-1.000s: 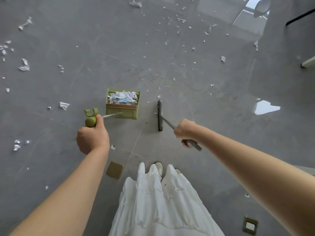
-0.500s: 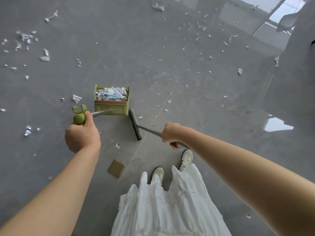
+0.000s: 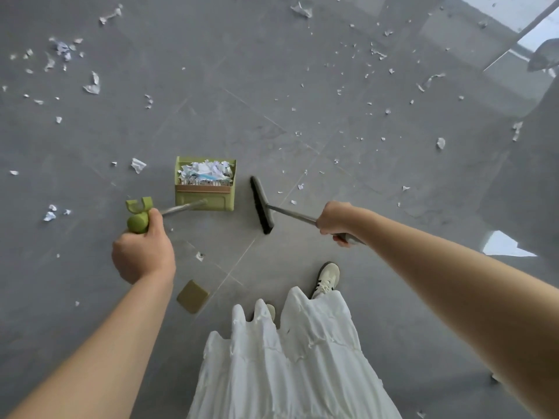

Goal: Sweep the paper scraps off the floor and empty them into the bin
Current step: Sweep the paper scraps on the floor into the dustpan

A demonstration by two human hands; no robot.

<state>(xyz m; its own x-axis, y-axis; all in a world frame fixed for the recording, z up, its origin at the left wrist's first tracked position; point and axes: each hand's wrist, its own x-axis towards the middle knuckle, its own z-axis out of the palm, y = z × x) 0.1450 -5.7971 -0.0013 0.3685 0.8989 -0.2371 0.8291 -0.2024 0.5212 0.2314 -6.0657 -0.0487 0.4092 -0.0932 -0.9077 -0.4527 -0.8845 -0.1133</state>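
A green long-handled dustpan (image 3: 205, 198) stands on the grey floor, holding a heap of paper scraps (image 3: 205, 172). My left hand (image 3: 142, 252) grips the green knob at the top of its handle. My right hand (image 3: 334, 220) grips the metal handle of a broom, whose dark brush head (image 3: 261, 204) sits just right of the dustpan, apart from it. White paper scraps (image 3: 90, 86) lie scattered over the floor, thickest at the far left and far right. No bin is in view.
My white skirt (image 3: 290, 358) and a white shoe (image 3: 326, 279) are at the bottom centre. A small olive square plate (image 3: 192, 296) is set in the floor near my feet. A bright window reflection (image 3: 505, 246) shines on the tiles at right.
The brush head has swung away from the dustpan's right corner and now stands a little to its right. My right foot has stepped forward. The dustpan keeps its load.
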